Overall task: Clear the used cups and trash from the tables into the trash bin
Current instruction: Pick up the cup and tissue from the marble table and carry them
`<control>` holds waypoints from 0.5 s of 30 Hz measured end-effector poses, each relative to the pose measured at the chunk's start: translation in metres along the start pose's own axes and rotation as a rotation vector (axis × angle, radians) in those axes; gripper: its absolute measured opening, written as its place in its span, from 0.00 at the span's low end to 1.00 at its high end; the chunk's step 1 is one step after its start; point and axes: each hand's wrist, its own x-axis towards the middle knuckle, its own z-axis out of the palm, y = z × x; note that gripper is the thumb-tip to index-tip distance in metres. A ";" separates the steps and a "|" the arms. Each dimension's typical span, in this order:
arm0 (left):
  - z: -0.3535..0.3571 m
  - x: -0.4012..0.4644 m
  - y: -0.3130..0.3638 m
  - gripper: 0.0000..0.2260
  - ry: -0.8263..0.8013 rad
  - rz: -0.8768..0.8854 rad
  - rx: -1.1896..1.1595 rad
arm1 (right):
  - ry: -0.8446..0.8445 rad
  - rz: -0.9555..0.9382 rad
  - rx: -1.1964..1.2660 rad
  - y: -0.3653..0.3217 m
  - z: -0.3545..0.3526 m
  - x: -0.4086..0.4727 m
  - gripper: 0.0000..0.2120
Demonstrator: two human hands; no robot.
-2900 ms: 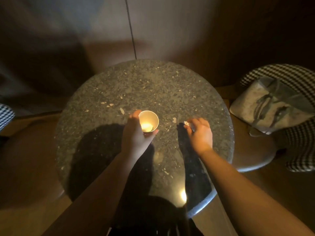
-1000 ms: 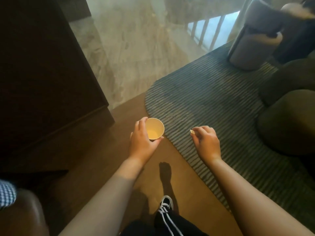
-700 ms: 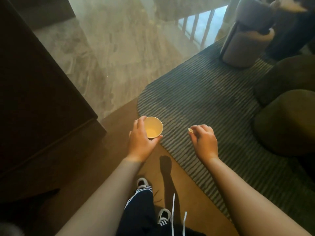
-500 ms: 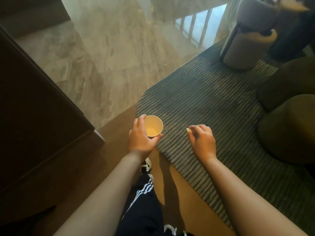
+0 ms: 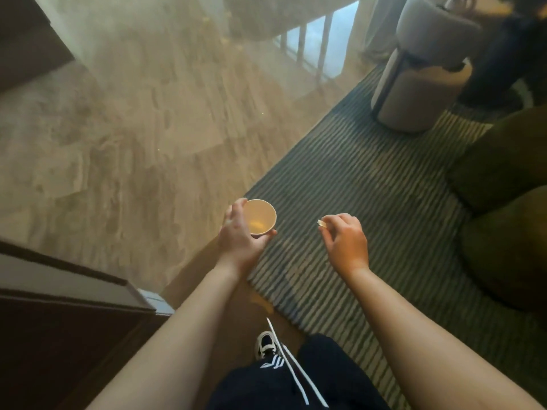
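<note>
We're carrying trash, no bin in view | left hand [image 5: 241,242] gripping paper cup [image 5: 260,216] upright over rug [image 5: 370,208] edge | right hand [image 5: 344,242] pinching scrap [image 5: 321,223] | risk: cup tilting mid-stride and spilling; loose pinch dropping scrap

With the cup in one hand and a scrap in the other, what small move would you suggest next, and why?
Probably drop the scrap into the cup, then keep walking. The left hand grips the cup upright with its mouth open, the right hand pinches the scrap beside it, and no trash bin is in view. That would likely free one hand.
</note>
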 end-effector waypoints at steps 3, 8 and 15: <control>0.008 0.050 0.002 0.37 -0.004 0.002 -0.015 | 0.018 0.020 0.004 -0.004 0.004 0.044 0.08; 0.036 0.136 0.002 0.36 -0.018 0.009 -0.023 | 0.031 0.070 0.014 0.008 0.016 0.126 0.08; 0.095 0.289 0.025 0.36 -0.107 0.037 0.019 | 0.059 0.144 0.036 0.040 0.028 0.285 0.08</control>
